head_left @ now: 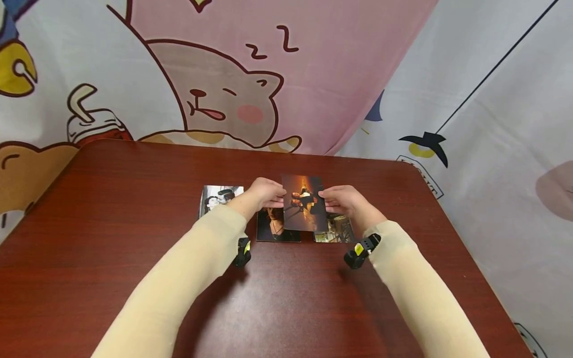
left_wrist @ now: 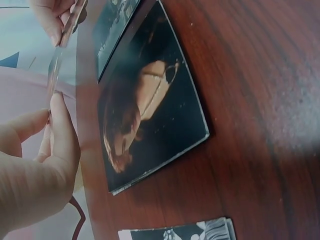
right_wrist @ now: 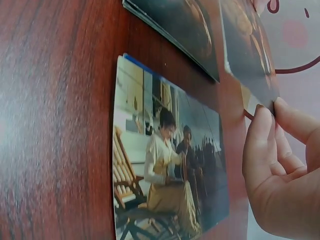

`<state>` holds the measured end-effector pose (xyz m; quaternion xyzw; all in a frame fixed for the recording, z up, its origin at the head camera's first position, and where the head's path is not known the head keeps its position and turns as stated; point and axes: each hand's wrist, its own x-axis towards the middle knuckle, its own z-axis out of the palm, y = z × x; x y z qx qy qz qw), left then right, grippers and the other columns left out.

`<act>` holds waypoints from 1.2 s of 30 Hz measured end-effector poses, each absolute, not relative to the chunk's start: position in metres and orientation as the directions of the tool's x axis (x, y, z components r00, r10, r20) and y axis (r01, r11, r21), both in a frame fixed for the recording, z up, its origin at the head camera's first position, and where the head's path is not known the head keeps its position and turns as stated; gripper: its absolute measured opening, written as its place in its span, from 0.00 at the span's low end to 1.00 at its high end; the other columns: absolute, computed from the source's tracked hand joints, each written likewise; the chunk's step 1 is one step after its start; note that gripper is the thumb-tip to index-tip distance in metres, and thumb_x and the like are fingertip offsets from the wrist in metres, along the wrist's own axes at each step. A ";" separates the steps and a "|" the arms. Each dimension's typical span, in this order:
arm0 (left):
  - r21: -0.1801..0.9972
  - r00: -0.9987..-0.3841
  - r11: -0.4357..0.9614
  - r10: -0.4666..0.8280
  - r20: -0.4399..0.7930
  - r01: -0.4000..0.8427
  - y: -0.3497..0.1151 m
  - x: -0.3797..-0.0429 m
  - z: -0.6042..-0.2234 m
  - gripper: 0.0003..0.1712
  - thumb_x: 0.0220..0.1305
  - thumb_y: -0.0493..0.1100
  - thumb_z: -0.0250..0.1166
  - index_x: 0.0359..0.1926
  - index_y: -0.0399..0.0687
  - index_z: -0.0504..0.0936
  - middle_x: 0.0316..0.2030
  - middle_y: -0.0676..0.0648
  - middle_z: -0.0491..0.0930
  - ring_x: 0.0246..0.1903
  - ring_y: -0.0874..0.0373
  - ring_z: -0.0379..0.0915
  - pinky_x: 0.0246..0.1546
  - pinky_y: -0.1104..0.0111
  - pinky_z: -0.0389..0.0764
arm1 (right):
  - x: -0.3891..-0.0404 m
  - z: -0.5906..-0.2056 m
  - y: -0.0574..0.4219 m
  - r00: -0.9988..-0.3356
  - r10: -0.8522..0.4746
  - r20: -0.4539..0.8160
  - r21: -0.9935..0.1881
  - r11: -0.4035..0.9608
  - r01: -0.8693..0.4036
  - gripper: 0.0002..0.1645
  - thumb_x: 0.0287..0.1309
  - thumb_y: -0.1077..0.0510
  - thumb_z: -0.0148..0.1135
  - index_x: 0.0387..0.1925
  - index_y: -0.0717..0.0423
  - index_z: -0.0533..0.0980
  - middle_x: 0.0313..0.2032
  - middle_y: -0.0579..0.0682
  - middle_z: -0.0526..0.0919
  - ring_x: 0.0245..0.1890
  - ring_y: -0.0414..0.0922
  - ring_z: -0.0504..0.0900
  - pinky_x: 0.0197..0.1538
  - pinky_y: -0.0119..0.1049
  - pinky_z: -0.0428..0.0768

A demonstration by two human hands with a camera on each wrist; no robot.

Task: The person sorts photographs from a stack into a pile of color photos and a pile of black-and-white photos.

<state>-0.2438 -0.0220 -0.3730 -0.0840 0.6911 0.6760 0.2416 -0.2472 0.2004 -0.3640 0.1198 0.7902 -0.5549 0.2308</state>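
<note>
A photo card (head_left: 306, 203) with an orange sunset scene is held up above the table by both hands. My left hand (head_left: 266, 192) pinches its left edge between thumb and fingers, and my right hand (head_left: 343, 200) pinches the right edge. In the left wrist view the card appears nearly edge-on. Below it lies a dark portrait card (left_wrist: 145, 110), apparently stacked on others. To the right is a card showing two people on a deck (right_wrist: 170, 155), with a blue edge peeking from beneath. A black-and-white card (head_left: 219, 196) lies at the left, partly covered by my left forearm.
All the cards lie on a reddish-brown wooden table (head_left: 286, 298). Behind its far edge hangs a cartoon-printed curtain (head_left: 349, 59). Each wrist wears a small black camera, such as the right wrist camera (head_left: 358, 251).
</note>
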 end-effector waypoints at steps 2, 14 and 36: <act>0.881 -0.860 0.098 0.190 -0.474 -0.464 -0.018 -0.238 -0.365 0.22 0.65 0.34 0.57 0.60 0.33 0.70 0.47 0.38 0.76 0.34 0.55 0.77 0.51 0.63 0.82 | -0.246 -0.364 0.203 -0.865 -0.067 -0.497 -0.820 0.361 0.443 0.23 0.63 0.58 0.57 0.55 0.67 0.69 0.22 0.42 0.76 0.23 0.35 0.76 0.29 0.23 0.83; 0.884 -0.858 0.060 0.217 -0.466 -0.464 0.000 -0.232 -0.363 0.23 0.65 0.33 0.56 0.60 0.32 0.68 0.35 0.44 0.72 0.24 0.61 0.72 0.51 0.62 0.82 | -0.246 -0.360 0.224 -0.864 -0.083 -0.497 -0.816 0.384 0.432 0.23 0.63 0.58 0.56 0.56 0.65 0.66 0.23 0.41 0.76 0.24 0.35 0.76 0.31 0.23 0.83; 0.896 -0.881 0.009 0.178 -0.438 -0.444 0.030 -0.230 -0.368 0.21 0.64 0.29 0.55 0.58 0.33 0.70 0.51 0.35 0.74 0.29 0.56 0.73 0.47 0.61 0.84 | -0.244 -0.360 0.251 -0.856 -0.067 -0.512 -0.810 0.370 0.455 0.28 0.65 0.61 0.53 0.64 0.66 0.61 0.23 0.39 0.77 0.23 0.33 0.76 0.30 0.23 0.83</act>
